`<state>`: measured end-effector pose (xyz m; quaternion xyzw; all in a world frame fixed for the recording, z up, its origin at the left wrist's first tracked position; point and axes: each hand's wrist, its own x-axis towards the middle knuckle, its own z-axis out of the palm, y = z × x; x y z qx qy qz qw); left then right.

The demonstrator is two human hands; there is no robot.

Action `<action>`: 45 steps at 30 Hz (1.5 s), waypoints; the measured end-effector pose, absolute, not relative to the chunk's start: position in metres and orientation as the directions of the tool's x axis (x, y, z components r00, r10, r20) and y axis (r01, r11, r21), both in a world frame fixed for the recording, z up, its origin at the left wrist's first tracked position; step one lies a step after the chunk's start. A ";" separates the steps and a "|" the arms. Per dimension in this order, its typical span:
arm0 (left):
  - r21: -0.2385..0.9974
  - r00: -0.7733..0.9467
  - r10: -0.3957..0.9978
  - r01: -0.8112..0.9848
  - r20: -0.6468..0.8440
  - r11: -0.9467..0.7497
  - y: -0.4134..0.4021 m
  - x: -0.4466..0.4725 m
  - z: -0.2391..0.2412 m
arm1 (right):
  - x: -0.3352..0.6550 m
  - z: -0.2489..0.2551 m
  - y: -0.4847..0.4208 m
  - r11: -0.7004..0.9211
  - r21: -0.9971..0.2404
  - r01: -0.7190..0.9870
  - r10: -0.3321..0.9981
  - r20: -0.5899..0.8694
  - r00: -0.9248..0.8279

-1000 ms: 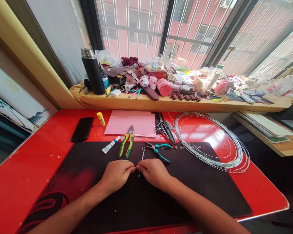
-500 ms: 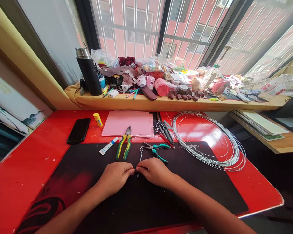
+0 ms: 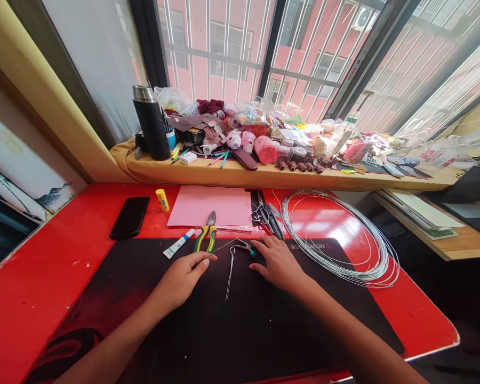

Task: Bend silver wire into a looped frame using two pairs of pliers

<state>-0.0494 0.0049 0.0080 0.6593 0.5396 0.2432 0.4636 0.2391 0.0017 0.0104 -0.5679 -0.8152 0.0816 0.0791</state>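
Observation:
My left hand (image 3: 187, 278) pinches a short thin wire (image 3: 230, 242) between thumb and forefinger, and the wire's free end points up and to the right. My right hand (image 3: 278, 265) has its fingers spread over the teal-and-black handles of the needle-nose pliers (image 3: 247, 246), covering most of them. Between the hands, a twisted wire piece with a round loop at its top (image 3: 231, 272) lies on the black mat (image 3: 224, 341). Just beyond my left hand are combination pliers (image 3: 206, 234) with green and yellow handles, their jaws over pink paper (image 3: 212, 205).
A large coil of wire (image 3: 340, 272) lies at the right. Beyond the mat are scissors (image 3: 260, 214), a black-handled cutter (image 3: 276, 226), a glue stick (image 3: 162, 200), a small tube (image 3: 178, 244) and a phone (image 3: 130, 217). The windowsill holds a flask (image 3: 151, 125) and many craft items.
My hands have moved apart. The left keeps the thin wire, now drawn left, while the right has let go and moved right onto the needle-nose pliers. The view has tilted slightly.

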 end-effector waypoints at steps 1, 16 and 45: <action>0.874 0.298 0.938 0.487 -0.178 0.011 0.005 -0.049 0.008 | 0.237 0.009 0.001 0.329 -0.212 0.920 0.943 0.029 -0.331; 0.909 0.346 0.853 -0.001 -0.390 0.417 0.014 -0.041 0.006 | 0.225 0.005 -0.012 -0.372 -0.928 -0.026 0.926 -0.369 -0.078; 0.940 0.254 0.963 0.342 -0.091 -0.001 0.019 -0.026 0.029 | 0.201 0.014 -0.056 -0.406 -0.907 -0.108 0.819 -0.310 -0.482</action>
